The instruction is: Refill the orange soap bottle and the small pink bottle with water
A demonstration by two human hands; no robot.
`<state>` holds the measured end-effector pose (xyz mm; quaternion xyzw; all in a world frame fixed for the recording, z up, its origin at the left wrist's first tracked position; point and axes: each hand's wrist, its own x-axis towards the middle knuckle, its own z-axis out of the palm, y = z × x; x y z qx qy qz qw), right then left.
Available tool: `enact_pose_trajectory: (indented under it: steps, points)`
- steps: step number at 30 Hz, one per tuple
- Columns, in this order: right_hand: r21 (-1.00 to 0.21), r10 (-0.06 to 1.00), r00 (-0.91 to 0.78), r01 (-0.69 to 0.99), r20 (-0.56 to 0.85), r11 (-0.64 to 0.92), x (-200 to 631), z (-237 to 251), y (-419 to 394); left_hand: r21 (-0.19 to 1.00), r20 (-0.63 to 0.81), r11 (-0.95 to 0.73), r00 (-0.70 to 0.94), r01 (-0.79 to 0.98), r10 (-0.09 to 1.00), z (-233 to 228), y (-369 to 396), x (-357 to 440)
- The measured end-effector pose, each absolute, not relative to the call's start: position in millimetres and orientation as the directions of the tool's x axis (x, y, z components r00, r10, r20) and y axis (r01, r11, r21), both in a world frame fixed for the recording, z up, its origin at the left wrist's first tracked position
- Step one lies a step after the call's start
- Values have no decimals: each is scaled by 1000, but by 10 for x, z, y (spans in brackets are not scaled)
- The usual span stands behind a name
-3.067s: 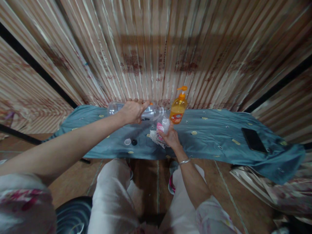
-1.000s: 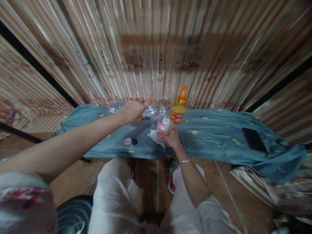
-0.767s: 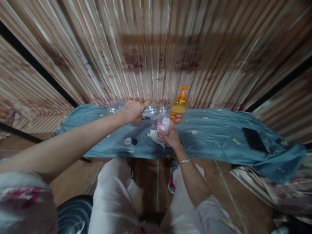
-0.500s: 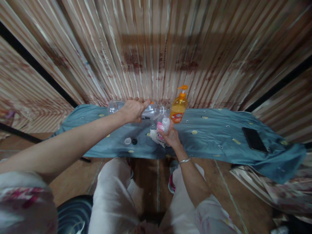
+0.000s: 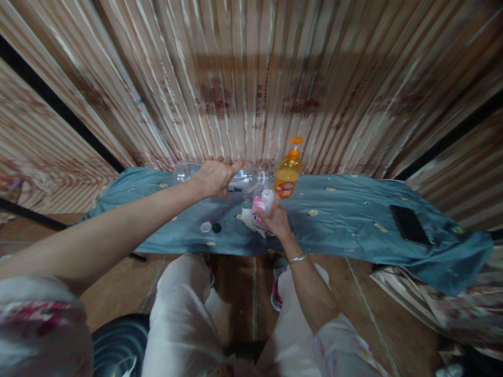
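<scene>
My left hand (image 5: 218, 177) is wrapped round a large clear plastic bottle (image 5: 186, 172), tipped on its side with its neck toward the right. The neck meets the top of a smaller clear bottle with a pink label (image 5: 258, 203); whether liquid passes between them I cannot make out. Gripping that smaller bottle from the right is my right hand (image 5: 275, 215), with a bracelet at the wrist. A crumpled white cloth or tissue (image 5: 249, 220) lies under the smaller bottle. Left of it rest a white cap (image 5: 206, 226) and a black cap (image 5: 217, 228).
An orange pump bottle (image 5: 288, 175) stands just behind my right hand. A black phone (image 5: 409, 225) lies on the right part of the bench covered with blue cloth (image 5: 338, 220). Behind rises a striped curtain (image 5: 251, 94), with dark poles on both sides.
</scene>
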<state>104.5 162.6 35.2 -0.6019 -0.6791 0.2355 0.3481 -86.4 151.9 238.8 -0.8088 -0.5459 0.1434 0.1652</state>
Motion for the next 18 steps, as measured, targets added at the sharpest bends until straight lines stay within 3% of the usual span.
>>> enact_pose_trajectory:
  steps: [18]
  points:
    - [-755, 973, -38, 624, 227, 201, 1062, 274, 1659, -440, -54, -350, 365, 827, 929, 2373, 1525, -866]
